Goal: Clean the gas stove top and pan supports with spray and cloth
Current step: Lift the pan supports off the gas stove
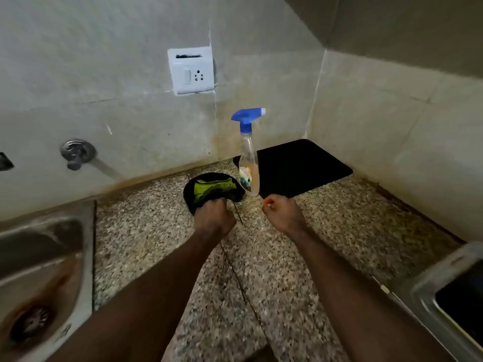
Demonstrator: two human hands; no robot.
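Frankly, the label on the spray bottle is unreadable.

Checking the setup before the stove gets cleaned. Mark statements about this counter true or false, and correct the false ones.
1. The spray bottle stands upright on the counter. True.
2. The right-hand grip is closed round the spray bottle. False: it is beside the bottle's base, not round it.
3. A green cloth lies in the black bowl. True.
4. The sink is on the person's right. False: it is on the left.
5. The bottle's spray head is red. False: it is blue.
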